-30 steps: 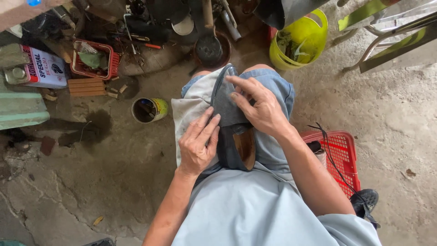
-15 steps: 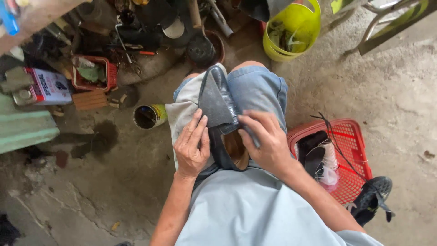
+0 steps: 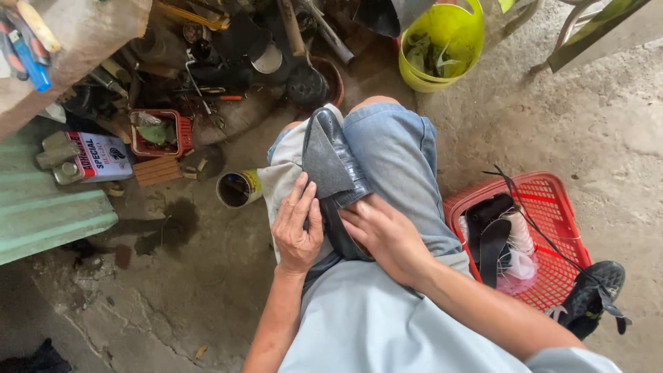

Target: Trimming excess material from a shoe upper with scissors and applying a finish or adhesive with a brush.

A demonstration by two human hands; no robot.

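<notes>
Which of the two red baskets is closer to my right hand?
The large red basket beside your right hand, holding dark soles; the small one sits far off by the clutter.

The cracked concrete floor (image 3: 552, 117) below me carries a red mesh basket (image 3: 552, 207) at my right, a yellow bucket (image 3: 442, 41) ahead, an open tin can (image 3: 237, 188), a small red tray (image 3: 157, 131) and a flat metal can (image 3: 90, 157) at my left.

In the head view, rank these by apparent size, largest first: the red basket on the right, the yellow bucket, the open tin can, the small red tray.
1. Red basket, though it lies nearer the camera.
2. Yellow bucket, partly cut off at the top.
3. Small red tray.
4. Open tin can.
</notes>
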